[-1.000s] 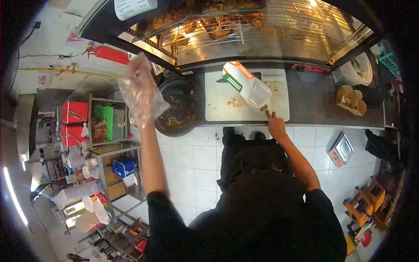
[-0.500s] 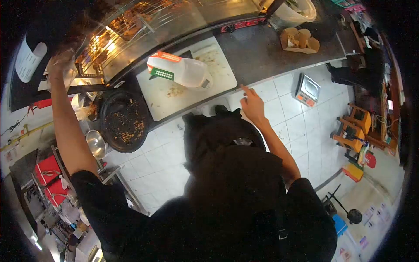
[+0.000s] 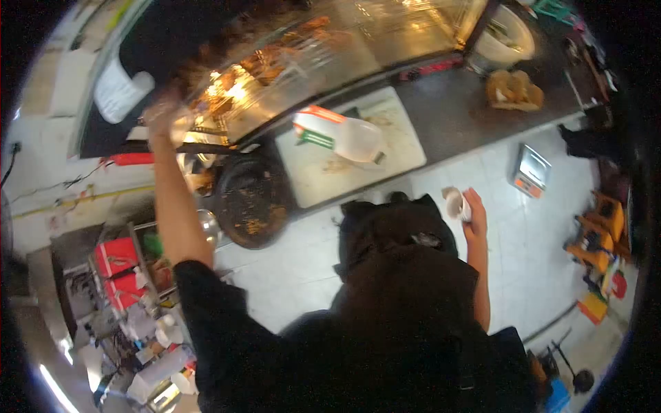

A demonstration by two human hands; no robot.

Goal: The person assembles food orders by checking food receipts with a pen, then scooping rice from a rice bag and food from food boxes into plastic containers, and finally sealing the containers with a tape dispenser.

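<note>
The right hand [image 3: 474,212] has its fingers closed round a small white cup [image 3: 454,202], held by the chest clear of the tabletop [image 3: 454,113], while the raised left hand [image 3: 162,115], its fingers too blurred to tell, reaches up to the glass food warmer [image 3: 310,41].

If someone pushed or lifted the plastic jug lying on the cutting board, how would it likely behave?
The plastic jug lies on its side on the white cutting board, so a push would probably slide or roll it. Its translucent body looks mostly empty, so it is likely light and squashy when gripped.
</note>
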